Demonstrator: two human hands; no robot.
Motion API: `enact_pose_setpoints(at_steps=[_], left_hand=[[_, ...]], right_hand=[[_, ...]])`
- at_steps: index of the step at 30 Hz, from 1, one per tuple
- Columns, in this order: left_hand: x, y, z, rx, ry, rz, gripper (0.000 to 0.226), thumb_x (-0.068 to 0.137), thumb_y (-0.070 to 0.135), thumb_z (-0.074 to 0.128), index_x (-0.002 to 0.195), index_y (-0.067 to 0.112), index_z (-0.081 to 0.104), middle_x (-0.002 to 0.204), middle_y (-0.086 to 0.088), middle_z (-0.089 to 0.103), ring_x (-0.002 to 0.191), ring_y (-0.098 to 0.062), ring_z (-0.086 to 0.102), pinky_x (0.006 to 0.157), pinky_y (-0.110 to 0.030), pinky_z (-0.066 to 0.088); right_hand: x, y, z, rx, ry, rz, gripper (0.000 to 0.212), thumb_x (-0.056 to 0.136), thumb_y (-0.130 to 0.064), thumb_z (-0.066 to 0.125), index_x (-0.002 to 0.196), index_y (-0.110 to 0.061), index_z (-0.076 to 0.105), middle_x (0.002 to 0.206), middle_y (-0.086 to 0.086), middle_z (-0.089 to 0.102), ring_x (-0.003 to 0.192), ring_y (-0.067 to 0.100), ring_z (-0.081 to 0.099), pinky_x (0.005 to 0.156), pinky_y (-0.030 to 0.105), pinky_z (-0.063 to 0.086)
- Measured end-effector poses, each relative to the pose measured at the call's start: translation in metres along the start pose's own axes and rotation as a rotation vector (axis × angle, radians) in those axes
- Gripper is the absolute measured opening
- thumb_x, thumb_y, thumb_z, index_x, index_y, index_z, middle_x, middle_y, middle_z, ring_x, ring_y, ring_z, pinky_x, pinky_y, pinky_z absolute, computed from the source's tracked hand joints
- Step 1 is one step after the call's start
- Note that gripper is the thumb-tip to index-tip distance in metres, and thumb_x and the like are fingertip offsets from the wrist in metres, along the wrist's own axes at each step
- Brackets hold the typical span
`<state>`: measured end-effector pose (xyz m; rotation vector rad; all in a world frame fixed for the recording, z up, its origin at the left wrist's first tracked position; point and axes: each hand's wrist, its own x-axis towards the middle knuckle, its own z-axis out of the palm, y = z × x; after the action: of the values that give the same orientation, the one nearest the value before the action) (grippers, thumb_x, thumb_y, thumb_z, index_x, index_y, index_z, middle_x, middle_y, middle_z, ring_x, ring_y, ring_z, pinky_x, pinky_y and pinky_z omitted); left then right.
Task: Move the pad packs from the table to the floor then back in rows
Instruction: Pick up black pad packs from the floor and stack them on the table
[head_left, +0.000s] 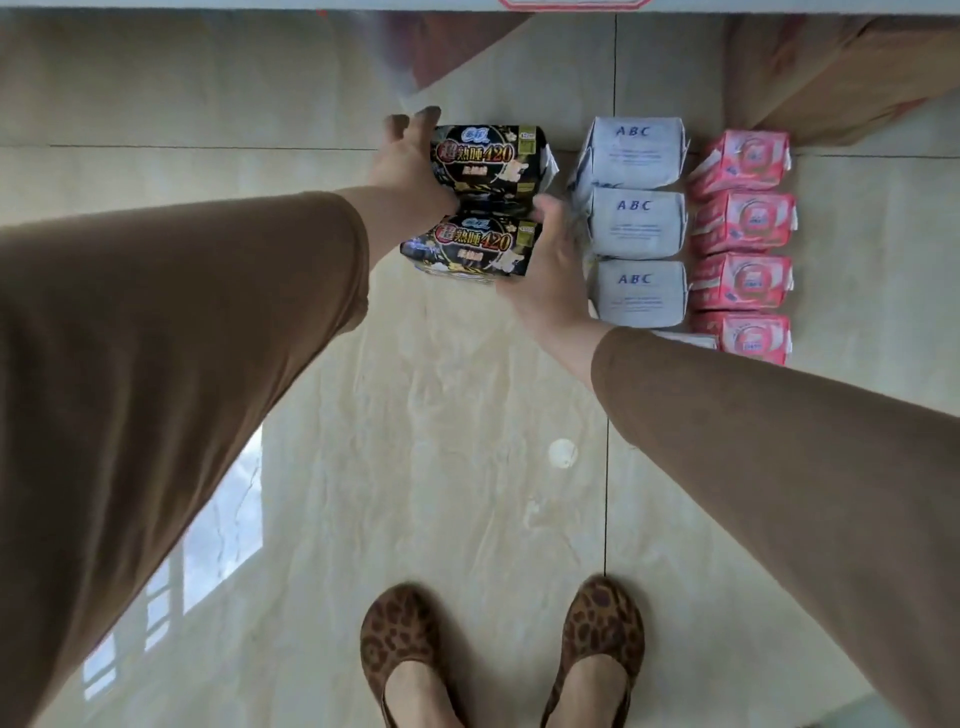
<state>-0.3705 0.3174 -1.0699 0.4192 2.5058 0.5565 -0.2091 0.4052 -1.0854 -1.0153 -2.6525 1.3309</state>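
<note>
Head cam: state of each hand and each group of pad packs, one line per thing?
left hand: grips the far black pack
right hand: grips the near black pack
far black pack: held, label up
near black pack: held, label up
white ABC packs: in a row on the floor, a fourth mostly hidden by the right sleeve
pink packs: four in a row on the floor, right of the white row

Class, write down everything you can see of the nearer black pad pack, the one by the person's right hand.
The nearer black pad pack is a soft, glossy plastic-wrapped bundle, black with gold and red print and a large "420". It lies face up, slightly tilted, directly below the farther black pack, their edges meeting. The right hand grips its right end; the left hand holds the farther pack. It sits left of the grey ABC packs, over the tiled floor.
</note>
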Motion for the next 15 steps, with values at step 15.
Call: enact_pose_setpoints(at_steps=[15], left_hand=[[-0.14,-0.009,-0.079,0.006,-0.016,-0.026,0.053,0.073,0.022,0.081,0.119,0.009,0.058,0.112,-0.01,0.054,0.091,-0.023,0.051,0.075,-0.03,0.037]], right_hand=[[-0.134,-0.045,-0.093,0.038,-0.273,0.077,0.049,0.073,-0.022,0.079,0.111,-0.017,0.05,0.109,0.003,0.06,0.102,0.024,0.056,0.08,0.04,0.048]])
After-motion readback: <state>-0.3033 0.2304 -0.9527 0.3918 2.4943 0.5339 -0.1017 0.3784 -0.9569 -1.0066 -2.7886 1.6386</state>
